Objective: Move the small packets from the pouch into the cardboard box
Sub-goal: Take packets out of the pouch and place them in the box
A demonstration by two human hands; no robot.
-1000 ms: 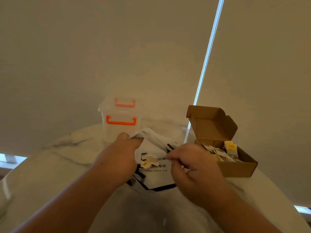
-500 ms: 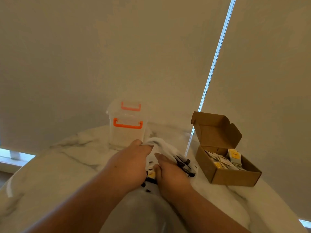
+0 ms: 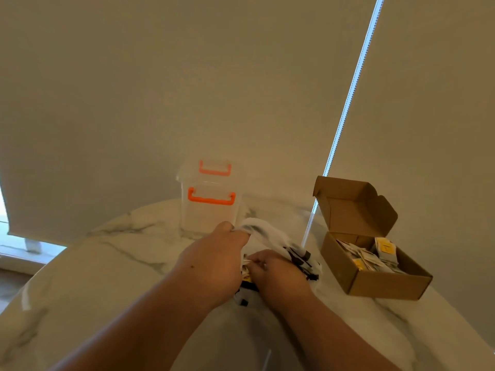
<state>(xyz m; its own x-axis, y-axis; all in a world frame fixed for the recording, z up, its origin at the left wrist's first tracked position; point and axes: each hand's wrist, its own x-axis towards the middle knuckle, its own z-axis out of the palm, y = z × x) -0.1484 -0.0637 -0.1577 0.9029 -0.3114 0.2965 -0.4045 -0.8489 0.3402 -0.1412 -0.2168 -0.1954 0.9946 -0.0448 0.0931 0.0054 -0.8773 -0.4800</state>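
Observation:
A white pouch (image 3: 270,235) with black trim lies on the marble table in front of me. My left hand (image 3: 214,261) grips its upper edge and holds it up. My right hand (image 3: 278,277) is inside the pouch mouth, fingers curled on small packets (image 3: 246,269) that show white and yellow between my hands. To the right stands the open cardboard box (image 3: 375,283), lid flap up, with several white and yellow packets (image 3: 371,255) inside it.
A clear plastic container (image 3: 211,207) with orange handles stands behind the pouch. The round marble table (image 3: 107,263) curves away on the left and right. A roller blind with a bead chain (image 3: 345,111) hangs behind the table.
My right hand has moved from the pouch's right edge into its mouth and closed on packets. My left hand keeps holding the pouch edge. The camera has tilted slightly.

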